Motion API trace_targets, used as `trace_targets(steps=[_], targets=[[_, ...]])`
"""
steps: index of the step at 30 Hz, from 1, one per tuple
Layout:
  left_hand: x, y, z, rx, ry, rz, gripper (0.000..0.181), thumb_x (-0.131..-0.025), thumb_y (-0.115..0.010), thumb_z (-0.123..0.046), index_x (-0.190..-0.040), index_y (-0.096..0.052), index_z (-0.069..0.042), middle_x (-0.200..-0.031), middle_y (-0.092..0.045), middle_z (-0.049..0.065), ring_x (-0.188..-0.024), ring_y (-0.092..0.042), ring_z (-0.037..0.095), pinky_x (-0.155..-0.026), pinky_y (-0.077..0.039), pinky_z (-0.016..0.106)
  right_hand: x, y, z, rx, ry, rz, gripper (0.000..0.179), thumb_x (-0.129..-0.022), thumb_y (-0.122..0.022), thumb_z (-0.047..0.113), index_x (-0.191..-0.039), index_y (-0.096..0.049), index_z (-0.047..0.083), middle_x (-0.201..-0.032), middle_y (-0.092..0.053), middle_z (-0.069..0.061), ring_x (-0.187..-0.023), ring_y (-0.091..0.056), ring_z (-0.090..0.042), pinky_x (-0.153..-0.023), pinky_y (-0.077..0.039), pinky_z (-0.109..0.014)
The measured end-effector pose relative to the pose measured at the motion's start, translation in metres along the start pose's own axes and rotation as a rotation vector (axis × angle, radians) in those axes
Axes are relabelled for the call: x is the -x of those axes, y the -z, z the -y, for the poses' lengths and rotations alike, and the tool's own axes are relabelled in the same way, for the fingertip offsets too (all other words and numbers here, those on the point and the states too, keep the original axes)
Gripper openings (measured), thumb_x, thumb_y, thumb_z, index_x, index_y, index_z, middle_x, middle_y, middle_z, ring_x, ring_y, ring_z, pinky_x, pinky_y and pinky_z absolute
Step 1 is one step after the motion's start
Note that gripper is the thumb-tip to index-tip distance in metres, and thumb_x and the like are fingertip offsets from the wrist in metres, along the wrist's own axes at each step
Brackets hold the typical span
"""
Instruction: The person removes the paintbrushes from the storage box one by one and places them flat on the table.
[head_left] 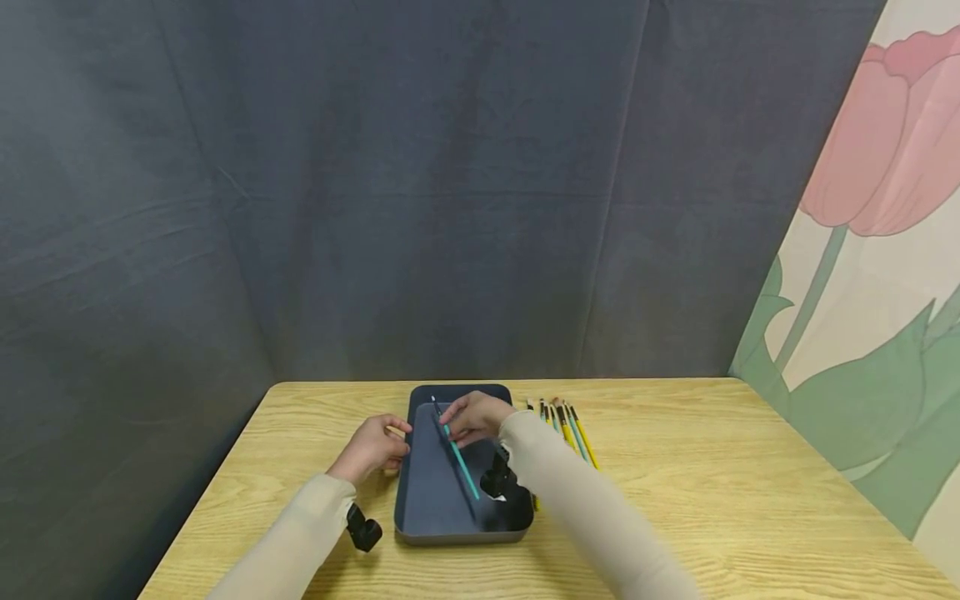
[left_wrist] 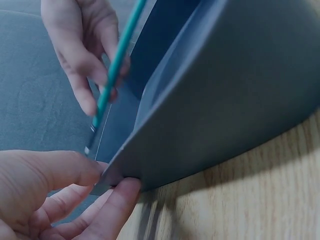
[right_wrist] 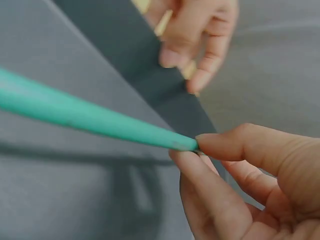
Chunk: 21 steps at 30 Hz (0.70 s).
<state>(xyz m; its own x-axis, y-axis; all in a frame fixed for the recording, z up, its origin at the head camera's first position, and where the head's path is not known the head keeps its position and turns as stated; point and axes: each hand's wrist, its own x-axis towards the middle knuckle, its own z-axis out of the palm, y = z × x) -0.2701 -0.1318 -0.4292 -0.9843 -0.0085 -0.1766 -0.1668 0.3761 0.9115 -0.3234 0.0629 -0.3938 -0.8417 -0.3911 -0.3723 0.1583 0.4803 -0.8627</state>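
Over the dark grey tray, my right hand pinches a teal-handled paintbrush between thumb and fingertips. The brush slants above the tray floor, its dark, pale-tipped end pointing to the back left and its handle end toward me. In the right wrist view, the teal handle runs from the fingertips across the frame, with a shadow on the tray below. My left hand is at the tray's left side. Its thumb and finger grip the tray's rim in the left wrist view.
Several paintbrushes with yellow and teal handles lie side by side just right of the tray, partly hidden by my right sleeve. Wooden tabletop extends to the right. A dark curtain hangs behind the table.
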Motion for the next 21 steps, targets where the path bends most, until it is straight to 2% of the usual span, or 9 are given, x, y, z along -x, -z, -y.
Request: trace_targets(steps=[7,13,19,21], targets=[[0.001,-0.001,0.000,-0.006,-0.005,-0.001,0.035,-0.080,-0.062,0.010,-0.115,-0.059,0.004,-0.089,-0.060,0.013,-0.067,-0.058,0.018,-0.061,-0.055,0.036,0.015,0.037,-0.008,-0.068,0.065,0.050,0.035,-0.084,-0.057,-0.009,-0.119,-0.059,-0.008,-0.081,-0.064,-0.006,-0.067,-0.063,-0.012,-0.075,-0.058,-0.033],[-0.002,0.001,0.000,-0.005,-0.010,0.011,0.035,-0.081,-0.063,0.010,-0.115,-0.059,0.005,-0.090,-0.059,0.013,-0.069,-0.059,0.019,-0.062,-0.055,0.037,0.028,0.072,-0.017,-0.123,0.119,0.033,0.032,-0.086,-0.057,-0.007,-0.118,-0.061,-0.003,-0.092,-0.065,-0.010,-0.074,-0.064,-0.012,-0.077,-0.057,-0.031],[-0.005,0.003,0.002,0.019,-0.019,0.019,0.034,-0.080,-0.062,0.011,-0.114,-0.058,0.005,-0.086,-0.059,0.012,-0.067,-0.057,0.018,-0.058,-0.053,0.035,0.043,0.106,-0.029,-0.161,0.171,0.029,0.040,-0.091,-0.056,-0.003,-0.130,-0.049,-0.009,-0.097,-0.063,-0.007,-0.085,-0.065,-0.014,-0.086,-0.055,-0.036],[-0.006,0.003,0.004,0.030,-0.025,0.022,0.034,-0.080,-0.062,0.012,-0.113,-0.058,0.006,-0.085,-0.059,0.012,-0.066,-0.057,0.018,-0.058,-0.053,0.034,0.047,0.117,-0.034,-0.165,0.179,0.023,0.043,-0.093,-0.056,-0.002,-0.134,-0.046,-0.010,-0.099,-0.063,-0.006,-0.089,-0.065,-0.016,-0.086,-0.055,-0.034]])
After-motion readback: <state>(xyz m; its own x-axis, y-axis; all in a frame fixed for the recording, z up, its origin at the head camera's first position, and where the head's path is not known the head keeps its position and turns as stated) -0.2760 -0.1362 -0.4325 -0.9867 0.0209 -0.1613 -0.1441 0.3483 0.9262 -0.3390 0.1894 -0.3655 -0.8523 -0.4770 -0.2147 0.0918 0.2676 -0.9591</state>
